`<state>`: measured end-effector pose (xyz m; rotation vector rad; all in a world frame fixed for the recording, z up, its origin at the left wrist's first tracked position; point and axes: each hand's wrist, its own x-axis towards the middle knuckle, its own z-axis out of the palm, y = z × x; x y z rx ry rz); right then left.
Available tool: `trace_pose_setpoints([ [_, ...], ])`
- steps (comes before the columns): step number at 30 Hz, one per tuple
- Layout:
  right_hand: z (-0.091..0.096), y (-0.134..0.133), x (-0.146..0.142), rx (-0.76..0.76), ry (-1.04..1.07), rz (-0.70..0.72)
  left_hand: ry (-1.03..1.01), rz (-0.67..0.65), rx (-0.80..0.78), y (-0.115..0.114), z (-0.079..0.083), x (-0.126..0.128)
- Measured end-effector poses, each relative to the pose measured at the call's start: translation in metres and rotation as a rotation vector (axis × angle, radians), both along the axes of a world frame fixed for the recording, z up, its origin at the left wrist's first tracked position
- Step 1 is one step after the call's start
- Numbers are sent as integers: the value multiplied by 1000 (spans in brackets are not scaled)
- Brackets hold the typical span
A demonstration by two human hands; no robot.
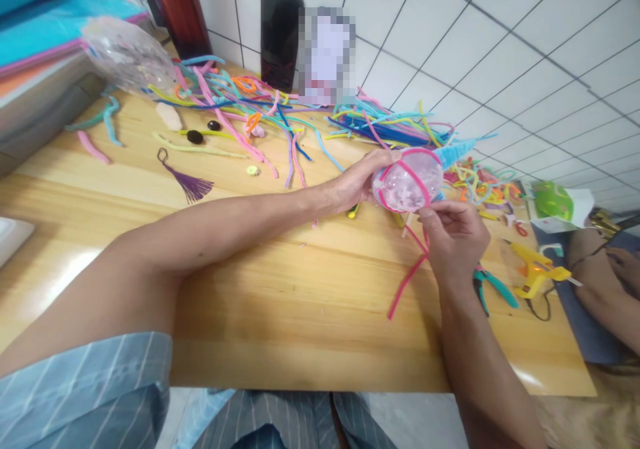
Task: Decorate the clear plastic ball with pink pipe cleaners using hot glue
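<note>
A clear, rounded plastic piece (404, 183), crossed and edged with bright pink pipe cleaner, is held above the table. My left hand (357, 183) is closed on its left side, thumb on top. A pointed light-blue cone (457, 151) of fuzzy pipe cleaner sticks out behind it to the upper right. At the lower rim, my right hand (454, 234) pinches the pink pipe cleaner between thumb and forefinger. Loose pink pipe cleaner ends (401, 293) hang down beside that hand. What the left fingers do underneath is hidden.
Coloured pipe cleaners (225, 102) lie along the tiled wall, below a black phone (280, 35). A purple tassel (187, 181) lies left. Teal-handled pliers (500, 289) and a yellow glue gun (537, 269) are at right, near another person's arm (603, 289).
</note>
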<state>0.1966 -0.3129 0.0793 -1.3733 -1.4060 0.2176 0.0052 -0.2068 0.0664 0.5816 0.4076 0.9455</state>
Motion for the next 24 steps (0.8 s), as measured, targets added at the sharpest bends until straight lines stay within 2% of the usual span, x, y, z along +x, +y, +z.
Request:
trace_pose_setpoints([
  [2, 0, -1, 0, -14, -5, -3, 13, -51, 77, 1, 1, -1],
  [4, 0, -1, 0, -32, -15, -10, 15, -83, 85, 2, 2, 0],
  [7, 0, -1, -1, -37, -31, -18, 29, -74, 73, 4, 2, 1],
  [15, 0, -1, 0, -48, -39, -17, 107, -31, 182, -3, -1, -5],
  [20, -2, -1, 0, -29, -39, -5, 71, -8, 149, -4, -1, -4],
  [24, 5, -4, -4, 31, -181, -55, 10, 18, 42, -2, -1, -1],
])
